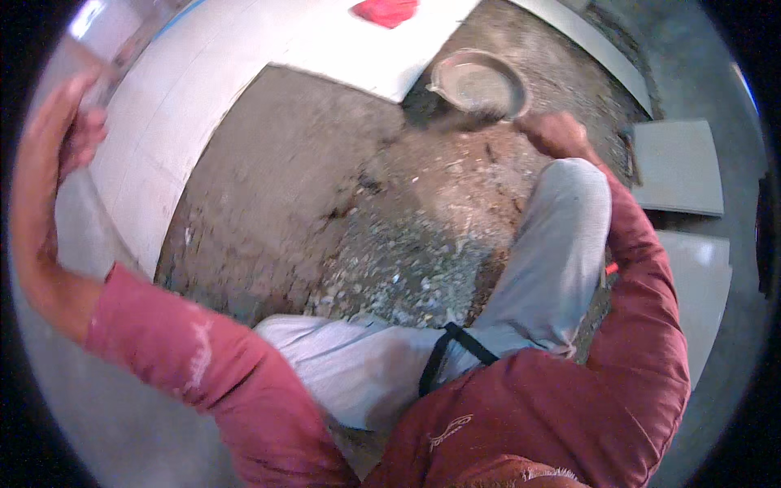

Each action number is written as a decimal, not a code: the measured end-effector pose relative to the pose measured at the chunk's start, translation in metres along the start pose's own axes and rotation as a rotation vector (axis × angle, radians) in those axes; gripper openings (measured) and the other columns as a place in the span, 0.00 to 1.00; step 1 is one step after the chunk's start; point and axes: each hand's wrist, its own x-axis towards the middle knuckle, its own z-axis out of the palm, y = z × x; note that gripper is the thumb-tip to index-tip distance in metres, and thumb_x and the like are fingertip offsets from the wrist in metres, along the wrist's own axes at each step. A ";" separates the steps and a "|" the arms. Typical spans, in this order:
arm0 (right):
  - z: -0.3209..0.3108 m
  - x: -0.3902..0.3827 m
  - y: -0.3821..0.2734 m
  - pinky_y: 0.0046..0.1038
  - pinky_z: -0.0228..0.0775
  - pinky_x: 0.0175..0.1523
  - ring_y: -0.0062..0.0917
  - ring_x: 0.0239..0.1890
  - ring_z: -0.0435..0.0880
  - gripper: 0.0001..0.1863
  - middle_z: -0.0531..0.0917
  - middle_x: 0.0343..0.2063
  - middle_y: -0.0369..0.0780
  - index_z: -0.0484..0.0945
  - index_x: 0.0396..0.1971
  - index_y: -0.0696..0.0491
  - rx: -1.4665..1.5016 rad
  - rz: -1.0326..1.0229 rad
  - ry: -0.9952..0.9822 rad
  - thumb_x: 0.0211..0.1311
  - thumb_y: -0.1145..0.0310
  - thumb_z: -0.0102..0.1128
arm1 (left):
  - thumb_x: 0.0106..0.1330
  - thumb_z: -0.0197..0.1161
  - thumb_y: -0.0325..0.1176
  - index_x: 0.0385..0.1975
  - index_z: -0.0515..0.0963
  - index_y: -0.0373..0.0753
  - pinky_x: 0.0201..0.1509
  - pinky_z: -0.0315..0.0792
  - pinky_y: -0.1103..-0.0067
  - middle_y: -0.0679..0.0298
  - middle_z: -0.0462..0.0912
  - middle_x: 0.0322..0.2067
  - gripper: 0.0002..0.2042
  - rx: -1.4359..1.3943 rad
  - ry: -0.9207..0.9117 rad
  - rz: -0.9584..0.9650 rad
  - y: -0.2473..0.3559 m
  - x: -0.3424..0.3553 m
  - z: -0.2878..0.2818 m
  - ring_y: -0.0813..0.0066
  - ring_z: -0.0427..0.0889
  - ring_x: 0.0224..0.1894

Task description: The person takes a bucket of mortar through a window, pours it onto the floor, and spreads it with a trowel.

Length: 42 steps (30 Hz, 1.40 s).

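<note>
My right hand (557, 134) is closed, its fingers at the near right edge of a round, shallow pan (480, 61) with grey-brown residue inside. A dark, blurred streak (464, 122) runs left from those fingers across the pan's near rim; its kind is too smeared to tell. Out at the far left, my left hand (81, 134) is raised with curled fingers. Something pale and blurred shows by its fingertips, and what it grips cannot be made out. Between my arms lies a bed of smoothed grey-brown mortar (268, 154), with loose stony rubble (399, 268) nearer my legs.
White floor tiles (154, 138) border the mortar on the left and far side, with a red cloth or bag (386, 11) on them. Loose pale tiles (677, 167) lie at the right. A long pale strip (594, 49) runs along the far right. My bent legs frame the rubble.
</note>
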 end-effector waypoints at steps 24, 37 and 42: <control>0.115 -0.443 0.148 0.41 0.72 0.47 0.39 0.43 0.79 0.12 0.80 0.40 0.45 0.80 0.38 0.55 -0.090 1.307 0.064 0.63 0.62 0.55 | 0.71 0.55 0.37 0.49 0.76 0.32 0.47 0.70 0.81 0.66 0.81 0.36 0.15 -0.199 -1.231 0.417 0.397 0.065 0.518 0.79 0.77 0.39; -0.054 -0.618 0.204 0.45 0.66 0.55 0.39 0.52 0.76 0.23 0.76 0.47 0.45 0.74 0.54 0.52 -1.075 1.756 -0.037 0.63 0.56 0.61 | 0.72 0.55 0.39 0.49 0.77 0.35 0.47 0.71 0.79 0.65 0.82 0.38 0.15 -0.331 -1.429 0.853 0.599 0.006 0.559 0.77 0.79 0.40; -0.070 -0.628 0.220 0.44 0.67 0.49 0.38 0.45 0.78 0.19 0.77 0.43 0.44 0.76 0.47 0.50 -1.083 1.766 -0.125 0.63 0.54 0.59 | 0.72 0.55 0.39 0.49 0.78 0.35 0.47 0.72 0.80 0.66 0.81 0.36 0.15 -0.349 -1.507 1.064 0.652 -0.035 0.565 0.79 0.78 0.40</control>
